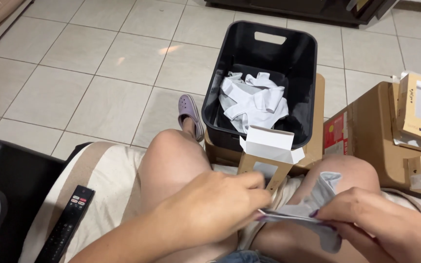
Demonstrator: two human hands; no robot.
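I sit with my knees apart. My left hand (210, 207) and my right hand (381, 221) both pinch a folded pale grey cloth (308, 207) stretched between them over my lap. An open brown cardboard box with white flaps and a window (268, 156) stands upright between my knees, just beyond my left fingers. Ahead on a cardboard box sits a black plastic bin (296, 63) holding crumpled white cloth items (254, 100).
A large cardboard carton (366, 131) at the right carries several small windowed boxes (419, 107). A black remote control (66, 224) lies on the striped cushion at my left. My foot in a purple clog (191, 112) rests on the tiled floor.
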